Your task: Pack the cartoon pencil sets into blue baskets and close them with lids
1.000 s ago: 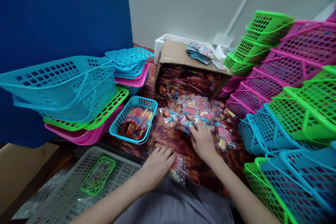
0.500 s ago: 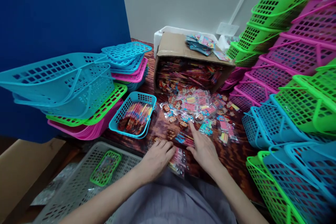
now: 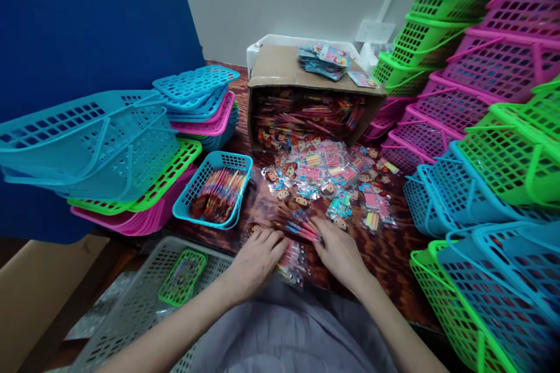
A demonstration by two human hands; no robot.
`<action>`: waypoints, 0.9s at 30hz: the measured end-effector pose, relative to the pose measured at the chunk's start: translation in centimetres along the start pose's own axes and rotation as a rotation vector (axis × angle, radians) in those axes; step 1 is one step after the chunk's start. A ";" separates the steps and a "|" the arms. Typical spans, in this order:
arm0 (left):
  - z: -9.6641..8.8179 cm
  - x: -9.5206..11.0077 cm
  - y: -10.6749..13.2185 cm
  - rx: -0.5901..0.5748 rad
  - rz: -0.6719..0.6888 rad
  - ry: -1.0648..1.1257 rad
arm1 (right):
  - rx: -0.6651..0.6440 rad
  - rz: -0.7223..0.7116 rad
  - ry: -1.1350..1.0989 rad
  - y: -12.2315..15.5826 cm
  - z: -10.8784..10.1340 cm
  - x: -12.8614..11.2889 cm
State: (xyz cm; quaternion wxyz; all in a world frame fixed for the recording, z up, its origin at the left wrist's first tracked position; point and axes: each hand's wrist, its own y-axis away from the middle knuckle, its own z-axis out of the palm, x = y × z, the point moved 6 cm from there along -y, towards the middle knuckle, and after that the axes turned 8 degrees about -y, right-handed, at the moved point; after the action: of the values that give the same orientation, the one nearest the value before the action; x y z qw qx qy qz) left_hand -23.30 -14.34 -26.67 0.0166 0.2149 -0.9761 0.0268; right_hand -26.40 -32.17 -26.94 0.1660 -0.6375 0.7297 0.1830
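Observation:
My left hand (image 3: 258,256) is curled over clear-wrapped packets (image 3: 292,259) with pink and yellow contents at the table's near edge. Its fingers are close together, and they hide part of the packets. My right hand (image 3: 339,250) has its thumb and fingers closed at the ends of a few pink-and-blue pens (image 3: 304,227) with brown doll-head toppers, slightly blurred. Beyond both hands lies a heap of similar clear packets (image 3: 315,169) with doll heads. On the left, a small blue basket (image 3: 179,204) holds many pens side by side.
A cardboard box (image 3: 280,67) on its side, full of pens, bears a stack of flat cards (image 3: 326,61). Nested blue baskets (image 3: 140,157) stand left; tall stacks of green baskets (image 3: 437,41) and pink baskets (image 3: 481,64) stand right. A grey crate (image 3: 153,256) sits below left.
My right hand has drawn in from pointing at the heap and closed on the pens, which now lie tilted between my hands. The left hand stays on the packets. The view has shifted slightly.

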 end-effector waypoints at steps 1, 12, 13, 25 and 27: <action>0.0 0.0 0.0 0.004 0.000 -0.001 | -0.006 0.000 -0.009 0.0 0.1 0.0; -0.1 0.1 0.0 0.007 -0.020 0.009 | 0.023 -0.144 -0.077 -0.8 0.5 -1.8; -0.1 0.1 0.0 0.004 -0.025 0.012 | 0.023 -0.150 -0.077 -0.9 0.7 -1.9; -1.2 1.0 -0.6 0.113 0.100 -0.103 | -0.037 -0.156 -0.085 -0.9 0.9 -3.0; -1.4 1.3 -0.8 0.139 0.165 -0.105 | -0.081 -0.199 -0.135 -1.0 1.0 -3.7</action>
State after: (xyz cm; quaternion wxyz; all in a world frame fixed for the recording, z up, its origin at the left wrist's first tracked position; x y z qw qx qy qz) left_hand -24.06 -15.53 -25.14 -0.0518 0.1354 -0.9858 0.0846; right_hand -24.96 -28.64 -26.12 0.2062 -0.6993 0.6418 0.2376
